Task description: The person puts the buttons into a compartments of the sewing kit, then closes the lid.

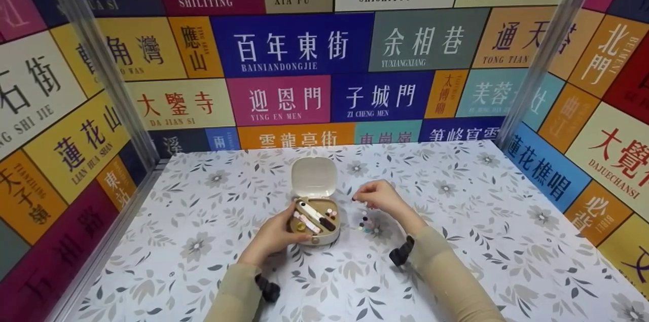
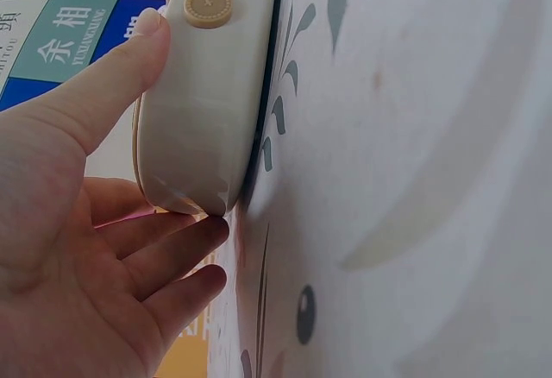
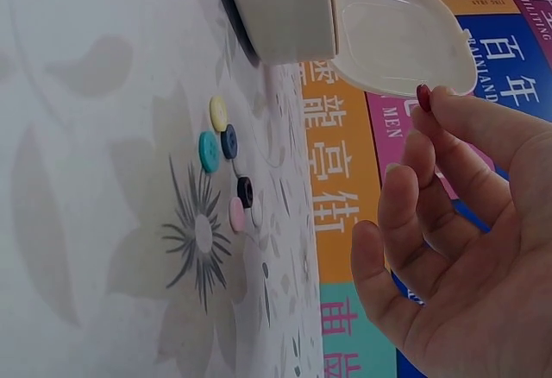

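A small cream sewing box sits on the flower-patterned desk, its lid swung up and back toward the wall of coloured street-name signs. Inside the box lie a white tool, a dark one and a few small spools, packed close together. Just to the right of the box a little cluster of buttons lies on the desk: yellow, teal, navy, black, pink and a pale one, some touching, none in the box. Nothing lies between the box and the buttons.

The left hand comes at the box from its near left side. Its thumb presses along the box's rounded wall beside a round tan clasp, and the other fingers are spread loosely under and beside the base, so the grip cradles the box rather than closing round it.

The right hand hovers above the desk to the right of the lid and beyond the buttons, wrist bent. Its grip is a pinch: thumb and forefinger tips meet on a tiny dark red thing, too small to name, with the remaining fingers curled loosely below.
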The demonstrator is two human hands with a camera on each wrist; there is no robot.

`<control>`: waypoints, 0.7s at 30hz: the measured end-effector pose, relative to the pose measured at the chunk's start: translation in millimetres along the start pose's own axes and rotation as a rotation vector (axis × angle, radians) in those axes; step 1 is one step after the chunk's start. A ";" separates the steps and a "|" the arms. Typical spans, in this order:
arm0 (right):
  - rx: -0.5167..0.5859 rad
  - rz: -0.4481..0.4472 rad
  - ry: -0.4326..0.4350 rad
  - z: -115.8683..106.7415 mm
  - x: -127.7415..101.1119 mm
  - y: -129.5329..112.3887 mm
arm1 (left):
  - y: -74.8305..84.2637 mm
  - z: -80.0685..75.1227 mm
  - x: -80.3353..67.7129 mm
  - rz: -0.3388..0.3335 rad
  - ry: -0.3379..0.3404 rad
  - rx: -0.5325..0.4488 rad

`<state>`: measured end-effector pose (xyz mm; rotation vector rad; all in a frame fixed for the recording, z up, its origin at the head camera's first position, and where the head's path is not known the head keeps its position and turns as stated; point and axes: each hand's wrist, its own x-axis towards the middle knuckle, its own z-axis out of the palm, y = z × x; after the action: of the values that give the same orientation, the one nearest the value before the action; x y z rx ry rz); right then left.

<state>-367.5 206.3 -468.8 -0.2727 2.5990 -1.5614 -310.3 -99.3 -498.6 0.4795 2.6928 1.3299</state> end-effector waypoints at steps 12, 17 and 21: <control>-0.021 -0.012 -0.012 7.9 5.0 1.2 | -0.6 0.4 -1.0 -0.005 -0.011 -0.028; -0.023 -0.025 -0.016 13.1 8.0 0.8 | -0.8 0.4 -0.8 -0.008 -0.014 -0.030; -0.016 -0.048 -0.026 15.9 8.0 -1.2 | -0.6 -0.1 0.2 -0.013 -0.013 -0.032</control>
<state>-372.4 190.4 -475.1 -0.3566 2.6050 -1.5414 -310.6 -99.7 -499.0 0.4643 2.6559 1.3591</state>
